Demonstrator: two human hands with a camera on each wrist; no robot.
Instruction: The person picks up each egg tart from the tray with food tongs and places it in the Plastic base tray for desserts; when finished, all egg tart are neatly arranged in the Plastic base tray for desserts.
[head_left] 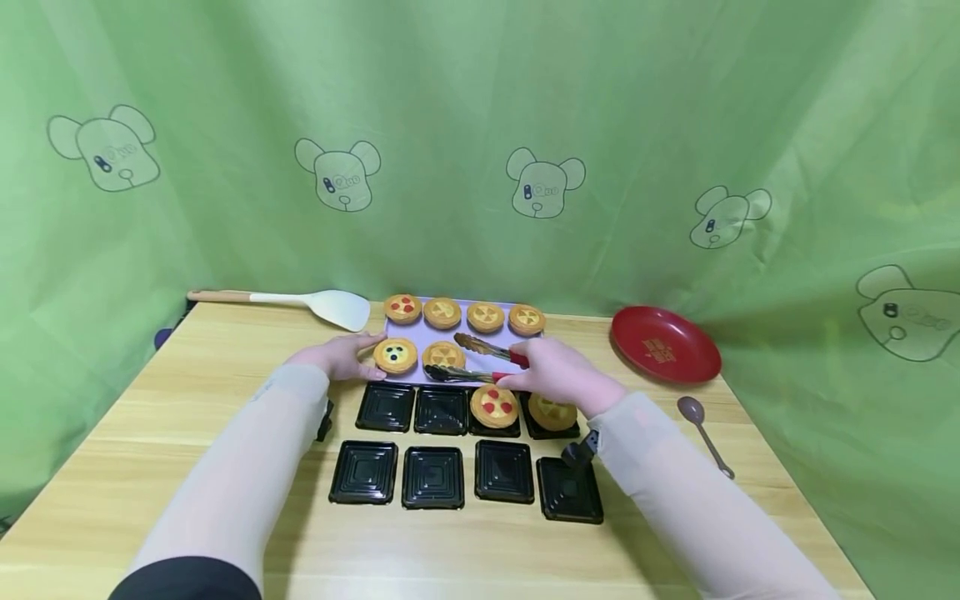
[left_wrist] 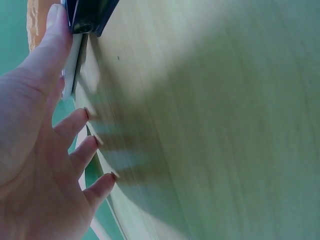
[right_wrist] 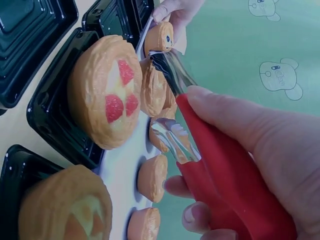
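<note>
My right hand [head_left: 558, 377] grips red-handled tongs [right_wrist: 215, 165]. The tongs' two metal ends stand apart, one on each side of a fruit-wedge tart [head_left: 444, 356] in the tray's near row. At the left end of the lilac tray [head_left: 491, 363] is my left hand [head_left: 341, 357], its fingers spread and its thumb along the tray's edge [left_wrist: 72, 70]. Right by that thumb sits a blueberry tart [head_left: 395, 356]. Several more tarts line the tray's far row, among them one with red berries [head_left: 402, 308].
In front of the tray lie two rows of square black boxes [head_left: 433, 477]. Two hold tarts: a red-berry tart [head_left: 494, 406] and a fruit-wedge tart [head_left: 552, 412]. A white spatula [head_left: 339, 308] lies back left; a red plate [head_left: 666, 344] and a brown spoon [head_left: 703, 433] are at right.
</note>
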